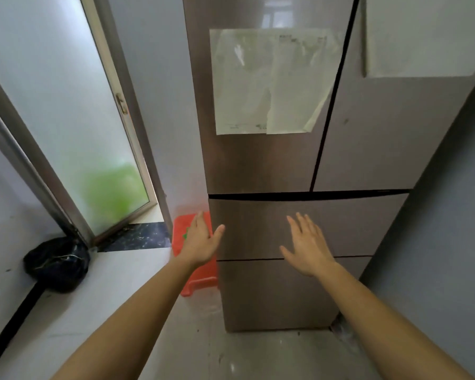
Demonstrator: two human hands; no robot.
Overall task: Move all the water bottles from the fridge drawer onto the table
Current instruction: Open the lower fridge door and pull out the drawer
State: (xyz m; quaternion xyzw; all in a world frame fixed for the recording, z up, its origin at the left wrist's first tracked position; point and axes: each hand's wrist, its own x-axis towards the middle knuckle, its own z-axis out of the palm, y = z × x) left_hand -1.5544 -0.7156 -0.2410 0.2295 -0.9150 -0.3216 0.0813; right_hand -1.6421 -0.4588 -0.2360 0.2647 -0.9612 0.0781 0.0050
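A tall brown fridge point(261, 165) stands straight ahead with two doors above and two drawers below. The upper drawer point(354, 220) and the lower drawer point(272, 294) are both closed, so no water bottles show. My left hand point(202, 241) reaches out at the upper drawer's left edge, fingers straight and holding nothing. My right hand point(307, 244) is spread flat in front of the same drawer's middle, also holding nothing. Whether either hand touches the drawer front I cannot tell. No table is in view.
A red plastic bin point(195, 281) sits on the floor against the fridge's left side. A black bag point(56, 263) lies in the left corner by a frosted glass door point(74, 127). Papers point(269, 80) are stuck on the left fridge door. A grey wall point(444, 242) bounds the right.
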